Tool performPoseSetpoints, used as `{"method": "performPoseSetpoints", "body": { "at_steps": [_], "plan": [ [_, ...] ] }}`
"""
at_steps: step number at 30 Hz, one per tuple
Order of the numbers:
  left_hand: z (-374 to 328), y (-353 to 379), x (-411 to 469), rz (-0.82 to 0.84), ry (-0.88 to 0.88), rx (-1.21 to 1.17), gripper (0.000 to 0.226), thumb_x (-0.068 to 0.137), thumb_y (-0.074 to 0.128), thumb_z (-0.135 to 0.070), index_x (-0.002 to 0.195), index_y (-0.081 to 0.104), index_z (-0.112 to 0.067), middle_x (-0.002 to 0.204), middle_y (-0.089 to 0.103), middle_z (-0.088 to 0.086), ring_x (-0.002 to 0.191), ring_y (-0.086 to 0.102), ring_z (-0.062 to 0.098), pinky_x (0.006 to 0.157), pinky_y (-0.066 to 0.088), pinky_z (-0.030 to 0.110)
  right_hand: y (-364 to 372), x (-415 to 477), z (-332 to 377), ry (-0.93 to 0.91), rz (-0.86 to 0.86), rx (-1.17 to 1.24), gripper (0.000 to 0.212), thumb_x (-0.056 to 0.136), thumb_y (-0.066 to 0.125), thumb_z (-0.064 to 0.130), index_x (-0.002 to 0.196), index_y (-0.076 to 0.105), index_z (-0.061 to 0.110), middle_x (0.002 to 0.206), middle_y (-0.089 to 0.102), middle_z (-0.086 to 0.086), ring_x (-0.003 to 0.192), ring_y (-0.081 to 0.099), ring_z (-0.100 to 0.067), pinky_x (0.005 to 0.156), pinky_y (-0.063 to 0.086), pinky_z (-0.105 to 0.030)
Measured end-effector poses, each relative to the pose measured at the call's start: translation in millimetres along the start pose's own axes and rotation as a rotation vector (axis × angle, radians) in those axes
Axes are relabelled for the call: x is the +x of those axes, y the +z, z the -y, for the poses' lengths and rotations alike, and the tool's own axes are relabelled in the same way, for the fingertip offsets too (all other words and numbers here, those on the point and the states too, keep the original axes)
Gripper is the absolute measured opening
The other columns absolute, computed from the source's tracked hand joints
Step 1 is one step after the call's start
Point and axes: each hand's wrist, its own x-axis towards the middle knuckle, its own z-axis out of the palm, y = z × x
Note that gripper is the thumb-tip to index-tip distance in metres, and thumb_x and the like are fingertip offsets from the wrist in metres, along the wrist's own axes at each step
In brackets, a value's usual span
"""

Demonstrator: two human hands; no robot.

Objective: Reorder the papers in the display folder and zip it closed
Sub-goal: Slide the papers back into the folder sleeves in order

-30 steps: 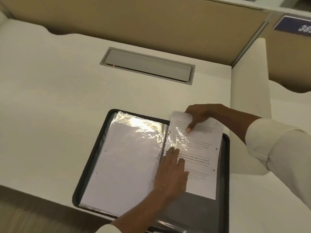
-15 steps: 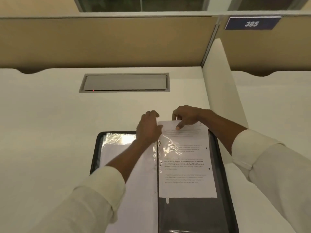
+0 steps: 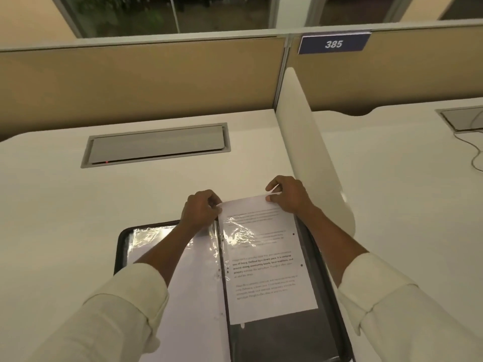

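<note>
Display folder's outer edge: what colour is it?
Black; the display folder shows it best along its left rim, head view.

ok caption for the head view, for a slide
Left hand and right hand grip the top edge of a printed sheet over the right half of the open display folder on a desk.

The folder (image 3: 119, 257) is black, its printed paper (image 3: 266, 270) white.

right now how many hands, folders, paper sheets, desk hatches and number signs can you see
hands: 2, left hand, right hand
folder: 1
sheets: 2, printed sheet, blank sheet
desk hatches: 2
number sign: 1
total: 8
</note>
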Motion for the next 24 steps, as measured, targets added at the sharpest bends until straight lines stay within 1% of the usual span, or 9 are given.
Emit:
{"method": "performPoseSetpoints", "body": {
  "at_steps": [3,5,8,10,13,16,19,22,24],
  "plan": [
    [0.0,0.2,-0.1,-0.006,-0.023,-0.03,0.022,0.077,0.087,-0.011,0.083,0.073,-0.027,0.08,0.073,-0.011,0.08,0.068,0.01,0.082,0.06,0.036,10.5,-14.4,-11.8,0.093,-0.17,0.21,0.027,0.081,0.087,0.018,0.103,0.073,0.025,0.096,0.073,0.007,0.092,0.067,-0.011,0.084,0.051,-0.031],
    [-0.3,0.7,0.4,-0.003,-0.015,-0.088,0.017,0.078,0.09,-0.016,0.084,0.075,-0.022,0.079,0.074,-0.007,0.079,0.071,0.015,0.081,0.061,0.039,16.0,-21.6,-16.5,0.128,-0.249,0.294,0.028,0.084,0.085,0.015,0.105,0.072,0.025,0.098,0.074,0.006,0.094,0.068,-0.013,0.085,0.053,-0.034],
    [-2.8,1.4,2.3,-0.012,-0.013,-0.172,0.015,0.085,0.089,-0.028,0.081,0.076,-0.021,0.08,0.076,-0.006,0.077,0.074,0.019,0.079,0.063,0.042,18.4,-27.5,-18.5,0.133,-0.312,0.319,0.024,0.087,0.078,0.011,0.104,0.072,0.027,0.096,0.074,0.006,0.093,0.068,-0.014,0.085,0.054,-0.035],
    [-3.0,1.8,4.1,-0.01,-0.009,-0.169,0.014,0.087,0.088,-0.023,0.08,0.076,-0.021,0.08,0.076,-0.007,0.078,0.074,0.019,0.08,0.064,0.045,17.5,-29.1,-17.3,0.126,-0.318,0.305,0.023,0.089,0.075,0.009,0.102,0.073,0.028,0.094,0.074,0.006,0.089,0.067,-0.013,0.081,0.052,-0.033],
    [-1.5,1.8,5.6,-0.006,0.006,-0.109,0.017,0.082,0.09,-0.02,0.074,0.076,-0.025,0.073,0.075,-0.011,0.074,0.072,0.01,0.076,0.063,0.037,14.7,-26.6,-15.1,0.104,-0.319,0.27,0.024,0.09,0.071,0.006,0.1,0.074,0.027,0.082,0.072,0.012,0.081,0.066,-0.007,0.074,0.05,-0.03],
    [0.7,3.6,4.8,-0.017,-0.011,-0.033,0.02,0.081,0.087,-0.016,0.07,0.074,-0.026,0.067,0.073,-0.018,0.068,0.067,-0.003,0.069,0.055,0.024,12.8,-20.8,-13.8,0.092,-0.284,0.243,0.022,0.089,0.073,0.005,0.093,0.076,0.027,0.078,0.071,0.016,0.079,0.066,-0.001,0.07,0.049,-0.026],
    [5.7,5.6,1.2,-0.012,-0.047,-0.049,0.021,0.081,0.087,-0.016,0.07,0.073,-0.028,0.071,0.074,-0.016,0.07,0.069,0.0,0.07,0.057,0.027,11.8,-15.0,-14.7,0.043,-0.214,0.189,0.02,0.088,0.077,0.008,0.087,0.078,0.028,0.085,0.074,0.018,0.085,0.068,-0.001,0.076,0.056,-0.029],
    [7.7,6.9,-4.8,-0.004,-0.019,-0.049,0.022,0.082,0.087,-0.014,0.074,0.073,-0.029,0.076,0.075,-0.016,0.075,0.066,-0.003,0.066,0.048,0.02,6.4,-12.5,-14.8,-0.049,-0.084,0.085,0.023,0.091,0.072,0.004,0.087,0.079,0.026,0.089,0.075,0.019,0.089,0.068,0.0,0.083,0.057,-0.029],
    [7.4,6.1,-9.4,-0.007,0.003,-0.048,0.024,0.081,0.088,-0.015,0.073,0.071,-0.031,0.079,0.074,-0.015,0.077,0.065,-0.004,0.067,0.047,0.019,2.5,-12.7,-14.1,-0.078,0.013,-0.005,0.025,0.092,0.069,0.002,0.089,0.079,0.024,0.092,0.075,0.016,0.091,0.069,-0.005,0.084,0.056,-0.028]
  ]
}}
